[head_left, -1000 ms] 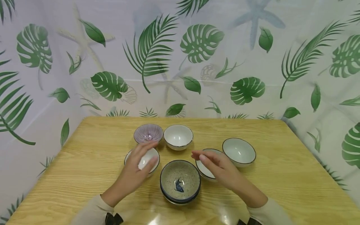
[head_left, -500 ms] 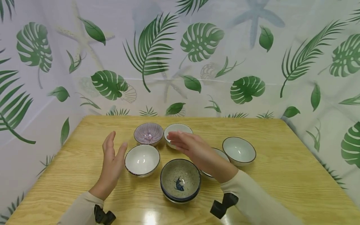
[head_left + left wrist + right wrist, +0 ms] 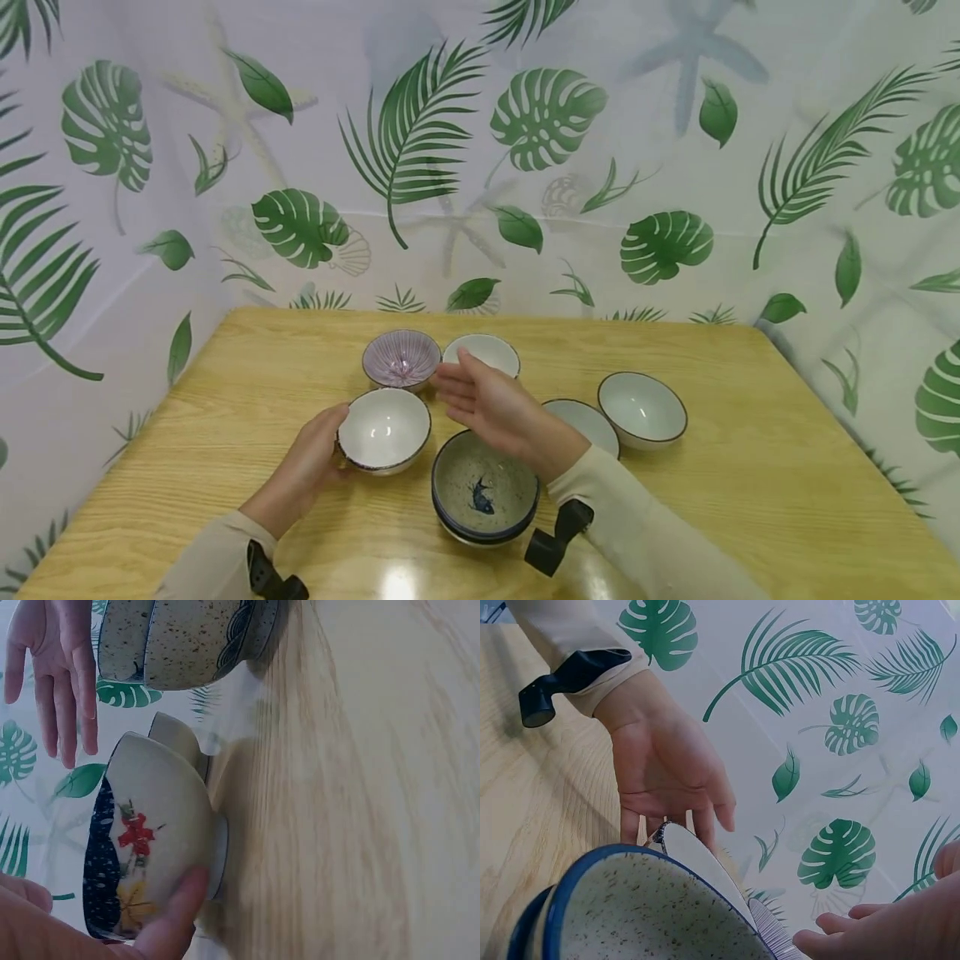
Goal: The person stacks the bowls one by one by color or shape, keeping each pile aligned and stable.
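My left hand (image 3: 303,467) holds the left side of a white bowl (image 3: 384,429) with a dark rim. In the left wrist view, the bowl's outer wall (image 3: 157,817) shows red and yellow flowers and a dark blue band, with a finger lying low against it. My right hand (image 3: 491,404) hangs with straight fingers above the gap between bowls, palm toward the white bowl and apart from it. Below its wrist stands a stack of speckled grey bowls (image 3: 480,521), the top one with a blue fish inside.
Behind the held bowl stand a purple striped bowl (image 3: 401,354) and another white bowl (image 3: 487,346). Two more pale bowls, one partly behind the right wrist (image 3: 588,421) and one farther right (image 3: 642,408), stand on the wooden table (image 3: 787,483). Leaf-print cloth (image 3: 562,250) hangs behind.
My left hand first drew back left, then came in against the white bowl's side. My right hand has swung left from the right-hand bowls across the stack. The bowls stay in place.
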A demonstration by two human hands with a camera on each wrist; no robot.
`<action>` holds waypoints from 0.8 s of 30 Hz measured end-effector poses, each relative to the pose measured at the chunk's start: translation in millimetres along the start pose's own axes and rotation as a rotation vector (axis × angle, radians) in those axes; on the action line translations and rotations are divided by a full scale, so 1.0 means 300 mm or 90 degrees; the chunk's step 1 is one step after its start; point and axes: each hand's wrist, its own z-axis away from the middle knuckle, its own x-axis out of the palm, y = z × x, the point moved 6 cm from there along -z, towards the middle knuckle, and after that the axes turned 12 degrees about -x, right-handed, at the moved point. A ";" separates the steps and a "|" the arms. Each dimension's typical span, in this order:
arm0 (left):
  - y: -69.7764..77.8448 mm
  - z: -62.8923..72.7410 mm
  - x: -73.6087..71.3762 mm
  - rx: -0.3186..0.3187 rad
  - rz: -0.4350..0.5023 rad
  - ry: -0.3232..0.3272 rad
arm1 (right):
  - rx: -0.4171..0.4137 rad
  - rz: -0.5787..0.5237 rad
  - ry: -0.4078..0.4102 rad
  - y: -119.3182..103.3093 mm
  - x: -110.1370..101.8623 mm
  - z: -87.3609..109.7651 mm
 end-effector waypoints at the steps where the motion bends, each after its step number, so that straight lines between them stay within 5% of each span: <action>1: -0.007 -0.005 0.004 0.001 0.018 -0.012 | 0.003 -0.004 0.003 0.001 -0.002 0.000; 15: -0.055 -0.043 0.009 -0.021 0.046 -0.063 | 0.004 -0.031 -0.001 0.026 -0.027 0.018; 24: -0.044 -0.052 -0.005 -0.010 0.047 -0.067 | -0.005 -0.027 -0.005 0.022 -0.035 0.013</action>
